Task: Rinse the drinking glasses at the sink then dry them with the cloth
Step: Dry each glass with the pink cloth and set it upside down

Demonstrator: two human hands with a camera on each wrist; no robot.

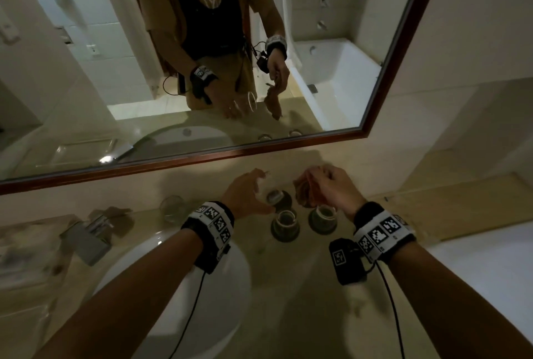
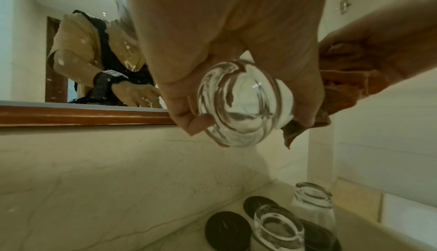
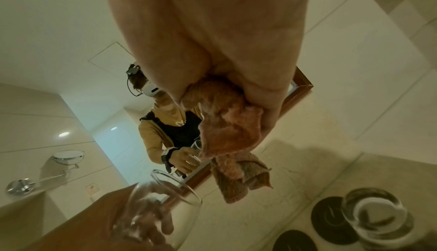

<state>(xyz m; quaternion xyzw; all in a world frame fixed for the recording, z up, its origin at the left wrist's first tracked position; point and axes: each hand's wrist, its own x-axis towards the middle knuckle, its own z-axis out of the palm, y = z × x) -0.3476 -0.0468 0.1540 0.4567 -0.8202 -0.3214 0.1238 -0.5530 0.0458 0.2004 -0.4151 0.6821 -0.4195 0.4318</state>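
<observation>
drying step in hand, by the look of it: glass (image 2: 241, 103) is gripped on its side in the left hand (image 1: 248, 194) above the desk's (image 1: 302, 266) back edge, cloth (image 3: 224, 124) bunched in the right hand's (image 1: 331, 185) curled grip just beside. next, cloth likely to be pushed into the glass's mouth & turned, w/ glass held firm.

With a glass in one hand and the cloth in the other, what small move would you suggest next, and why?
Probably bring the cloth in the right hand to the glass gripped by the left hand and wipe it; they are held apart, not touching.
</observation>
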